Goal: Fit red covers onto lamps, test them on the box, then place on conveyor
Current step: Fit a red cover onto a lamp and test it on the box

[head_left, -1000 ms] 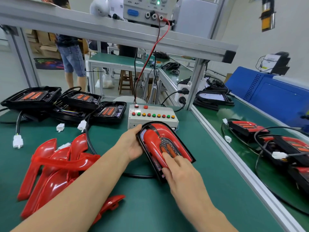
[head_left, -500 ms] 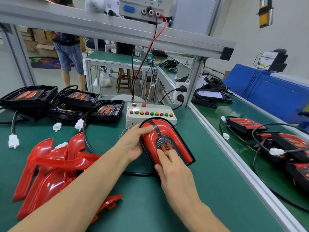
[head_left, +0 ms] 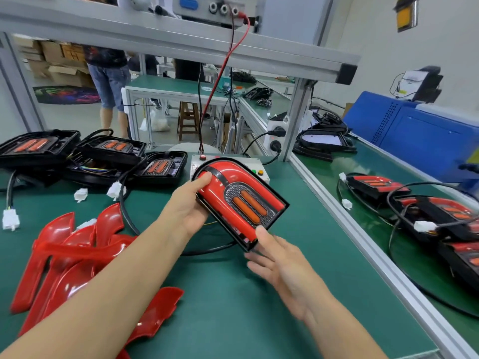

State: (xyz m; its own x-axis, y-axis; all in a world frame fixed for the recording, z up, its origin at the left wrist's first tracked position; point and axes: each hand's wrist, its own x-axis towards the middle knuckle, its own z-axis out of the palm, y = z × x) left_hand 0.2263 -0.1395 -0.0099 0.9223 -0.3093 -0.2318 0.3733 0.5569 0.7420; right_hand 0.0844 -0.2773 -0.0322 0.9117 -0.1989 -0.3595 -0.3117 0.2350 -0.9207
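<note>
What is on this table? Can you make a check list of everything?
Surface: green mat, mostly bare near the person.
Job's things: lamp with red cover on, held up in front of the test box; spare covers piled left; bare lamps at back left; done lamps on the conveyor.
Clutter: nothing seen.
Hands: left hand grips the lamp's side; right hand open under its near corner.
Cables: black cable on the mat; white plugs.
Surroundings: person standing behind; stool.
</note>
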